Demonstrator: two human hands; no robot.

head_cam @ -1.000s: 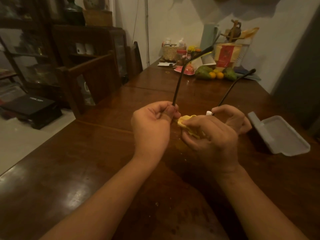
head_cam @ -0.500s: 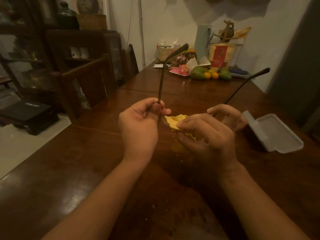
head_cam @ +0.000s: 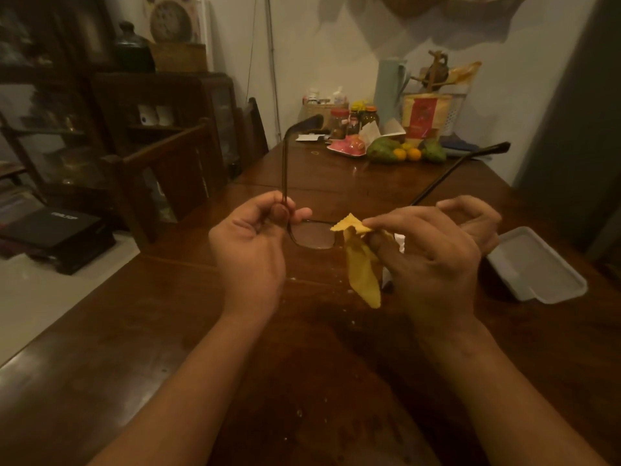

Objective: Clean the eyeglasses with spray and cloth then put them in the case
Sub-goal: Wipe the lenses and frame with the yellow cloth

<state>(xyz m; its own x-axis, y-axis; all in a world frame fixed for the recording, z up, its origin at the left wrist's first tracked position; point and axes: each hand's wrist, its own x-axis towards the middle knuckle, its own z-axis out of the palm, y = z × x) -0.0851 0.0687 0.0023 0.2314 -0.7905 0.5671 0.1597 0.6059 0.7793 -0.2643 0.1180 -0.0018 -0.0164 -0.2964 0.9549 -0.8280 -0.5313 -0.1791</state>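
So the eyeglasses (head_cam: 314,235) hung over the surface (head_cam: 134,348), frame crosswise between the hands, temples pointing away. Fingers of the left hand (head_cam: 248,243) pinched the hinge, right hand (head_cam: 433,250) fingers pinched the yellow cloth (head_cam: 361,274) just beside the bare lens. The case (head_cam: 541,274) sat open, nearer the right hand.

You have two hands in view, a left hand (head_cam: 248,250) and a right hand (head_cam: 433,260), with one pair of eyeglasses (head_cam: 314,234), one yellow cloth (head_cam: 361,274), one white case (head_cam: 537,267) and one wooden table (head_cam: 168,348). Among the far clutter you can count two small orange fruits (head_cam: 414,154) and one pink dish (head_cam: 347,149).
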